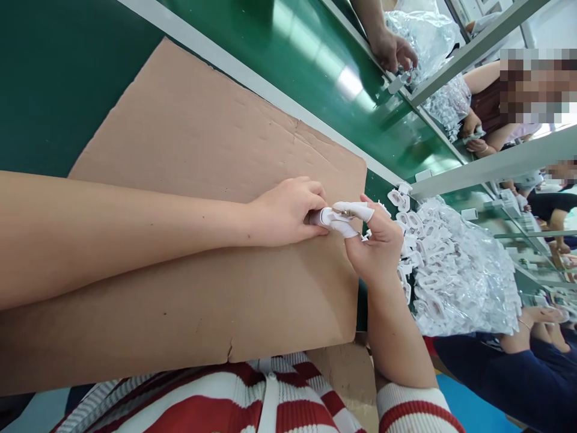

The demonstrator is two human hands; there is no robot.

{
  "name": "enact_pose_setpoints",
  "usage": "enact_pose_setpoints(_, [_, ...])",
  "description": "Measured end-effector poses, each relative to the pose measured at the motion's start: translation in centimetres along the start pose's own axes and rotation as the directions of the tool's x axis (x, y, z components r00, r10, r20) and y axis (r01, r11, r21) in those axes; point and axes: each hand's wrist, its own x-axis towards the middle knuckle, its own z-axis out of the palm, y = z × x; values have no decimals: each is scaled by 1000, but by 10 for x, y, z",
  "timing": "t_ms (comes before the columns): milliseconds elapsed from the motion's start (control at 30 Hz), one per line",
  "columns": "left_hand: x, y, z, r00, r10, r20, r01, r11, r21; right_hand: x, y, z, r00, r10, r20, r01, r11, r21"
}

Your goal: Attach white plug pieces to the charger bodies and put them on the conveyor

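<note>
Over the cardboard sheet [270, 288], my two hands meet at a small white plastic piece [325, 217]. My left hand [288, 211] is closed on its rounded end, with fingers and thumb wrapped round it. From the right, my right hand [376, 240] pinches the other end between a thumb and finger covered in white finger cots. Much of the piece is hidden by the fingers, so its exact kind cannot be made out. Closest to my right hand lie several loose white plastic parts with oval openings [408, 222].
A clear plastic bag [469, 276] full of white parts stands right of my right arm. Beyond the pale rail [252, 90] runs a shiny green belt [311, 66]. Across it, a co-worker's hand [392, 51] is beside another bag [428, 42]. Metal posts [487, 165] cross the right side.
</note>
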Motion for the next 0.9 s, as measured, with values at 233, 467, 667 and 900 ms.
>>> enact_pose_setpoints(233, [1, 1, -2, 1000, -12, 21, 12, 1000, 22, -8, 4, 11, 986, 118, -115, -100, 984, 150])
enact_pose_setpoints(467, [0, 1, -1, 1000, -11, 15, 11, 1000, 22, -8, -1, 8, 990, 97, -107, -87, 991, 101])
enact_pose_setpoints(667, [1, 1, -1, 1000, -4, 7, 4, 1000, 22, -6, -1, 3, 996, 89, -16, -90, 995, -38])
enact_pose_setpoints(900, [1, 3, -3, 1000, -15, 21, 15, 1000, 23, -4, -3, 2, 999, 30, -36, -34, 992, -123])
